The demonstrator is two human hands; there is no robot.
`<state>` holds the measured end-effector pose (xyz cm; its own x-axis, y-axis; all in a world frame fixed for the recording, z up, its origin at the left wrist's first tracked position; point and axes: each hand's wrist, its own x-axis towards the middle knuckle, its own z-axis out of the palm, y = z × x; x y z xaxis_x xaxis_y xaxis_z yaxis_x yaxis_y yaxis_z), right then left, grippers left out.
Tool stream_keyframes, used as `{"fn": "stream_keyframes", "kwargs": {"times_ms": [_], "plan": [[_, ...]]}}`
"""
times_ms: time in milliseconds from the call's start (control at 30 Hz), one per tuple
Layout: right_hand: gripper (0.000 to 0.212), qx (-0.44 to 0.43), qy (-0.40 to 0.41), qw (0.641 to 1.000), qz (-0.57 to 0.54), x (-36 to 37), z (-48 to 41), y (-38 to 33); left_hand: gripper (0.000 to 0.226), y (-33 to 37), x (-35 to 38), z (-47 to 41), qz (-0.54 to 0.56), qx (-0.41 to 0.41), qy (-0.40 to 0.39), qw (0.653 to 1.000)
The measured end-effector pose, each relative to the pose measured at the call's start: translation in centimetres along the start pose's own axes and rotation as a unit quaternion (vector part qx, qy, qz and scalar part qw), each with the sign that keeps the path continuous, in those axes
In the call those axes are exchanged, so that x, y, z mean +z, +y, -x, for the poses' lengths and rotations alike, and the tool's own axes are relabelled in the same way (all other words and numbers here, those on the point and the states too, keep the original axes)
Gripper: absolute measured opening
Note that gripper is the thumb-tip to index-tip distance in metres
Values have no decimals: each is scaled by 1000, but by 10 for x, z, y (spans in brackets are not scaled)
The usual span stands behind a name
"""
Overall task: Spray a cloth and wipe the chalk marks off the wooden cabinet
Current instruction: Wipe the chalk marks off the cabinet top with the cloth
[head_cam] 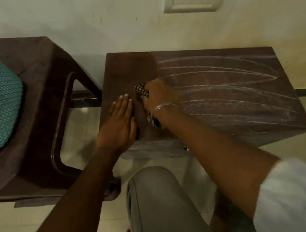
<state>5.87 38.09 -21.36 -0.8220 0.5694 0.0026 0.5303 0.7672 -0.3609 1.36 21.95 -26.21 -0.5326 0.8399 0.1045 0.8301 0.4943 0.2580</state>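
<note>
The cloth (141, 90), a dark checked rag, is bunched under the right hand (158, 95), whose fingers are curled down over it so that only a corner shows past the knuckles; it is pressed onto the top of the wooden cabinet (216, 119), left of the middle. The left hand (119, 123) is laid flat with its fingers pressed together, touching the cabinet top near the left front edge, just beside the right hand and holding nothing; it is judged to be steadying the cabinet. The chalk marks (221, 83) lie wholly to the right of the cloth: long, pale, looping strokes whose long axis runs left to right across the top, from just beside the right hand out toward the right edge. The part of the top to the left of the cloth is seen bare of chalk. Wiping is therefore judged to be at an early stage, with most marks left. The right hand is the nearer to them, and the coming stroke is judged to call for a sweep rightward, along the lines and not across them. No spray bottle is seen.
</note>
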Motion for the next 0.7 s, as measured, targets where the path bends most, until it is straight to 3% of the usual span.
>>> {"fn": "stream_keyframes", "kwargs": {"times_ms": [167,367,533,700], "plan": [[24,-47,10,999,-12,4,58,4,66,-3,-2,-2,20,-1,7,1000],[25,1,-1,1000,-3,-1,28,-4,64,-4,1,-2,20,1,13,1000],[25,-42,0,997,-58,6,88,-1,66,-7,3,-1,26,9,15,1000],[24,-16,-4,999,-38,1,66,-4,67,-5,2,-1,37,1,20,999]]}}
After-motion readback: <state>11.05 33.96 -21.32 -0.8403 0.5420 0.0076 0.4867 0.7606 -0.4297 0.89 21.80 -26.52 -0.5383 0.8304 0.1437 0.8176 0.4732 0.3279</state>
